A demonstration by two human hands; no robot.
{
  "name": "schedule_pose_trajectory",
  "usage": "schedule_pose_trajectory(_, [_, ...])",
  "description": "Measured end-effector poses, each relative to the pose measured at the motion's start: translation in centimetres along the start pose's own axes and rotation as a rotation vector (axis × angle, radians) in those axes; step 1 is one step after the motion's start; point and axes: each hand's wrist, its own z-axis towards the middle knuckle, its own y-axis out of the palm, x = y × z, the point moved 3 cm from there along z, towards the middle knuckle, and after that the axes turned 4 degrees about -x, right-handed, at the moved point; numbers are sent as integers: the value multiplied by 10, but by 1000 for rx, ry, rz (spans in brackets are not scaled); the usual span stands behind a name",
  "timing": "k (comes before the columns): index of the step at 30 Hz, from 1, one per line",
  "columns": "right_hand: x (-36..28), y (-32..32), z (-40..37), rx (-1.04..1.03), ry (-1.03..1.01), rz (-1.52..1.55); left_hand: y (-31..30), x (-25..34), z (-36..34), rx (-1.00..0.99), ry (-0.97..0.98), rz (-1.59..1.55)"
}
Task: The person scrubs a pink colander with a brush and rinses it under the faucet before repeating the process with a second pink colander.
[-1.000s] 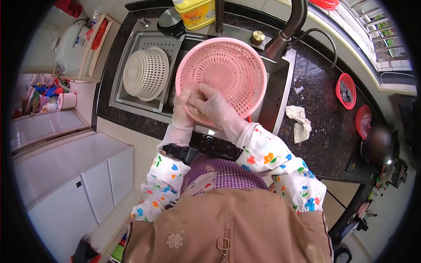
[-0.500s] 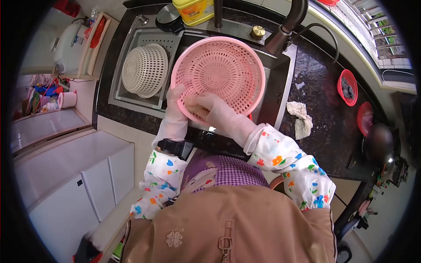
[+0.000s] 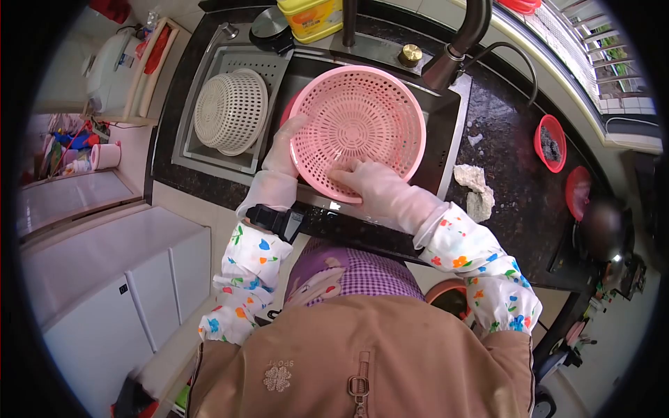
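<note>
A pink plastic colander (image 3: 355, 125) is tipped toward me over the sink (image 3: 435, 115), its slotted inside showing. My left hand (image 3: 284, 148), in a translucent glove, grips its left rim; the fingers behind are partly hidden. At the front edge my gloved right hand (image 3: 373, 182) is closed over the rim, fingertips against the inner wall and thumb out of sight. Part of a red basin (image 3: 290, 106) shows behind the colander's left side. Left of it, an upturned beige colander (image 3: 226, 113) rests on the grey drain tray (image 3: 268, 76).
A dark faucet (image 3: 453, 52) rises behind the sink. On the right counter lie a crumpled whitish cloth (image 3: 477, 191) and a red bowl (image 3: 550, 143) holding scouring pads. A yellow tub (image 3: 311, 19) stands at the back.
The colander has shifted slightly right and down, uncovering part of the red basin. My right hand has moved right along the front, from inside the colander's left part to its front rim.
</note>
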Motion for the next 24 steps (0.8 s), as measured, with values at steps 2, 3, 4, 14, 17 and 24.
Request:
schedule_pose_trajectory(2, [0,7,5,54,37,-159,5,-6,3,-25,9,23])
schedule_pose_trajectory(3, [3,9,12,53,37,-157,6,-13,5,-131,42,-7])
schedule_pose_trajectory(4, [12,8,22,41,334,441,8,-16,7,-236,76,-37])
schedule_pose_trajectory(14, [-27,17,43,506,-158,920,-20,-37,-27,-28,-42,-201])
schedule_pose_trajectory(17, [-2,12,39,321,-175,1292,16,-11,-39,-216,59,-194])
schedule_pose_trajectory(24, [115,8,43,388,487,277,28,-4,-38,-193,248,241])
